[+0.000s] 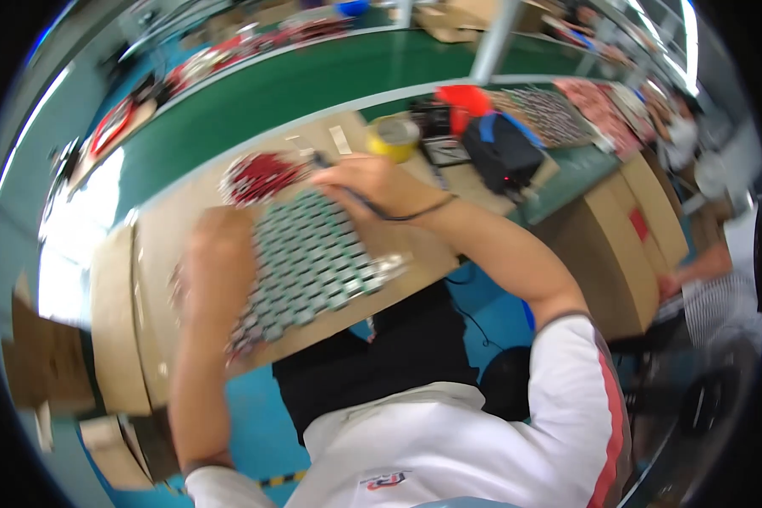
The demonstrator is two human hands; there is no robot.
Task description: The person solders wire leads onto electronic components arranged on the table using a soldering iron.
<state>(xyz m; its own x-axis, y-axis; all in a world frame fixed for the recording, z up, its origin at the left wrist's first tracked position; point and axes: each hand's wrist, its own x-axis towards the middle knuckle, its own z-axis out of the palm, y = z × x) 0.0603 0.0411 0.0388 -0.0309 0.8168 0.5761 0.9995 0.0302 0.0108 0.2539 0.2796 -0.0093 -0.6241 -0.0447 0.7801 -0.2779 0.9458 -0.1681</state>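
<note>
The person's left hand (220,245) lies flat on the near-left edge of a grey-green panel of small components (309,258), fingers spread and pressing down, grip released rather than closed on anything. The right hand (368,182) sits at the panel's far end, pinched around a thin dark tool (322,159) whose tip points toward a heap of small red parts (258,176) just beyond the panel.

The panel rests on the cardboard-covered surface (157,254), its long axis running diagonally from the near left toward the far right, rows of pieces lined up along that slant. Motion blur smears the left forearm, so the finer finger positions cannot be read.

To do this well, the flat hand should probably keep the panel from sliding while the tool hand works light and low, row by row.

A yellow tape roll (394,138) stands just past the right hand, with a black box (504,152) farther right.
</note>
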